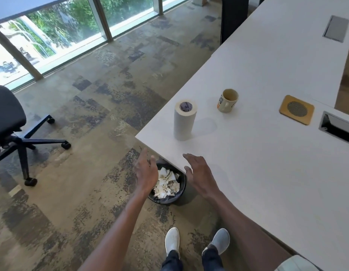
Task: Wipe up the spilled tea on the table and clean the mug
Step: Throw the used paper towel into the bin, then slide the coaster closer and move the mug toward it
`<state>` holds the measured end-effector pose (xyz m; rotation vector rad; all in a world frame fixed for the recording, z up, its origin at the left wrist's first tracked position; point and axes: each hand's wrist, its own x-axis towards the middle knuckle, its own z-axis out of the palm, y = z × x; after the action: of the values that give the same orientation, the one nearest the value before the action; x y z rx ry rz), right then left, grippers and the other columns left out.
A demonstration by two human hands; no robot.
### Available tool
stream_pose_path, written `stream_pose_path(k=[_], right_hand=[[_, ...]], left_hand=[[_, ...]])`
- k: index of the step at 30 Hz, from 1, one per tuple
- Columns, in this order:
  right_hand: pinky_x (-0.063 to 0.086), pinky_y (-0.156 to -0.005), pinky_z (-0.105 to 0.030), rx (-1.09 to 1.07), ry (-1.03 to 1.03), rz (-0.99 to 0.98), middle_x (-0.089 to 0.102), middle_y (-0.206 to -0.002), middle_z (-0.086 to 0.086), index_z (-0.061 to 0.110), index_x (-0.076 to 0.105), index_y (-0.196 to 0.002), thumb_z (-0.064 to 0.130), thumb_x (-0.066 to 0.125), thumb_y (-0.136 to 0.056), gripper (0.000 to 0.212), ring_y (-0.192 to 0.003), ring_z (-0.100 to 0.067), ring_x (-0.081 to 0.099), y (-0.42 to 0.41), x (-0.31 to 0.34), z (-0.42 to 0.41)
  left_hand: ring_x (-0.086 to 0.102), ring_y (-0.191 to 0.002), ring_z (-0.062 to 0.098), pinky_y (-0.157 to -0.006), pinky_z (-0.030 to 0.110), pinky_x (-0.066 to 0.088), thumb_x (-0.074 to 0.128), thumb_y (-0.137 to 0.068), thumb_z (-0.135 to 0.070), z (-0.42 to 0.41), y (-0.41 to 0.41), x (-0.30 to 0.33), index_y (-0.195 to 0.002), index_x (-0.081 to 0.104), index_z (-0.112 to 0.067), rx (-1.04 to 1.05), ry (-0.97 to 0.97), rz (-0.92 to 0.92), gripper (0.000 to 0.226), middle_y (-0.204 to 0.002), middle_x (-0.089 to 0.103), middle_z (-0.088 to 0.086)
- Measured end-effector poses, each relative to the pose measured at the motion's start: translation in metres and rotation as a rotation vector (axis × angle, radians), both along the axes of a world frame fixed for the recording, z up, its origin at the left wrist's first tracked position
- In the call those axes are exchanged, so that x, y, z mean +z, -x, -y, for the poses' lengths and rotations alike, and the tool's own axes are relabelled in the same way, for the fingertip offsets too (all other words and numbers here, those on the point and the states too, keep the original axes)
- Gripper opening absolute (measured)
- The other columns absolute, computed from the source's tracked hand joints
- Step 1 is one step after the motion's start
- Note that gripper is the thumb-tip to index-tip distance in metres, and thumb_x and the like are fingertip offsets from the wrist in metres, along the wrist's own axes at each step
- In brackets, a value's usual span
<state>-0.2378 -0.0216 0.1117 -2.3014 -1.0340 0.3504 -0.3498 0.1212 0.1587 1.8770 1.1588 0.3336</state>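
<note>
2 hands are reaching out at the near corner of the white table (267,153). The left hand (146,171) is hovering over the black bin (181,190) on the floor, fingers straight and loosely spread, holding nothing. The right hand (199,173) is hovering at the table's edge, fingers also straight and wide, palm down, holding nothing; whether it is touching the table surface cannot be told.

The bin is sitting on the carpet partly under the table corner, at 6 o'clock from the paper towel roll (184,120), and it is holding a heap of crumpled white paper towels (166,184) with brownish stains.

On the table, 1 paper towel roll is standing upright near the corner. 1 mug (227,100) is standing upright at 2 o'clock from the roll, well apart from it, with its handle facing the viewer and orange print on its side; its inside is looking tan. 1 square wooden coaster (297,109) with a round grey centre is lying flat at 3 o'clock from the mug. 2 cable hatches are showing in the tabletop: 1 closed (336,29) at the far side, 1 open (338,127) at the right edge.

1 black office chair (7,118) is standing on the carpet at 9 o'clock. 2 pale shoes (195,241) are showing at the bottom.
</note>
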Motion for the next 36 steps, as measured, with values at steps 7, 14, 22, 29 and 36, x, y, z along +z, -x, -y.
stream_pose_path(k=[7,14,22,29,36], right_hand=[[0.037,-0.112,-0.042,-0.157,0.101,0.121,0.041,-0.151,-0.015,0.012,0.044,-0.143,0.016,0.057,-0.092,0.053,-0.136,-0.031,0.038,-0.032,0.008,0.048],[0.036,-0.112,-0.041,-0.313,0.129,0.236,0.047,-0.145,-0.021,0.008,0.051,-0.137,0.016,0.067,-0.086,0.054,-0.133,-0.035,0.046,-0.075,0.02,0.116],[0.036,-0.114,-0.041,-0.466,0.096,0.213,0.041,-0.15,-0.019,0.01,0.048,-0.141,0.018,0.061,-0.091,0.052,-0.137,-0.033,0.039,-0.135,0.033,0.205],[0.037,-0.113,-0.041,-0.543,0.088,0.18,0.04,-0.15,-0.017,0.009,0.048,-0.14,0.019,0.058,-0.093,0.049,-0.136,-0.032,0.038,-0.189,0.034,0.249],[0.043,-0.107,-0.042,-0.613,0.075,0.142,0.045,-0.147,-0.017,0.006,0.054,-0.135,0.015,0.06,-0.092,0.045,-0.131,-0.033,0.044,-0.244,0.023,0.263]], left_hand=[[0.042,-0.143,0.03,-0.118,0.042,0.034,0.04,-0.106,-0.012,0.033,-0.042,0.005,-0.151,0.04,-0.007,-0.089,-0.011,0.029,0.045,-0.153,0.048,0.015],[0.055,-0.13,0.036,-0.11,0.046,0.043,0.041,-0.106,-0.013,0.086,-0.096,0.011,-0.147,0.047,-0.011,-0.219,-0.033,0.053,0.042,-0.145,0.056,0.015],[0.044,-0.143,0.023,-0.116,0.027,0.028,0.043,-0.105,-0.012,0.154,-0.177,0.025,-0.142,0.054,-0.01,-0.324,-0.068,0.106,0.038,-0.15,0.053,0.007],[0.047,-0.141,0.022,-0.119,0.033,0.032,0.044,-0.105,-0.012,0.195,-0.241,0.026,-0.138,0.057,-0.011,-0.381,-0.05,0.132,0.036,-0.146,0.057,0.006],[0.045,-0.142,0.023,-0.119,0.04,0.032,0.047,-0.105,-0.019,0.209,-0.306,0.013,-0.137,0.059,-0.014,-0.46,-0.056,0.11,0.035,-0.147,0.057,0.006]])
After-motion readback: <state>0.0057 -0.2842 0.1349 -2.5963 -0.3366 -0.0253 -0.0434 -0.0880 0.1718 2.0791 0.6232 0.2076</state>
